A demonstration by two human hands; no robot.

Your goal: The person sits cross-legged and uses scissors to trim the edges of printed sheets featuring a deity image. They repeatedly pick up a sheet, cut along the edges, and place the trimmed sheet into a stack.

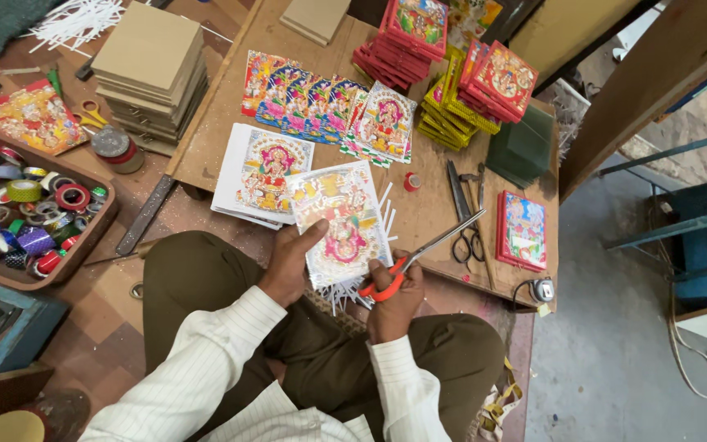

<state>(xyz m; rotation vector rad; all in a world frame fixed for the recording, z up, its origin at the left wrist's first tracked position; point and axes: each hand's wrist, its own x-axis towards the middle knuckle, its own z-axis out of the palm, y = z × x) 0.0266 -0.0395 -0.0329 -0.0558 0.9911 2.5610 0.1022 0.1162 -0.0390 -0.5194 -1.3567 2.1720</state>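
My left hand (290, 263) grips the lower left edge of a glossy colourful printed sheet (339, 221), held above my lap. My right hand (394, 301) is closed in the orange handles of a pair of scissors (427, 252), whose open blades point up to the right, beside the sheet's right edge. Thin white paper strips (339, 295) hang and lie just under the sheet. A stack of similar printed sheets (259, 173) lies on the low wooden board (222, 123) right behind the held one.
On the board lie a row of prints (321, 102), stacks of red and yellow framed pictures (452, 74), black scissors (466, 214) and one red framed picture (522, 231). At left are cardboard squares (150, 69) and a tray of tape rolls (18, 213).
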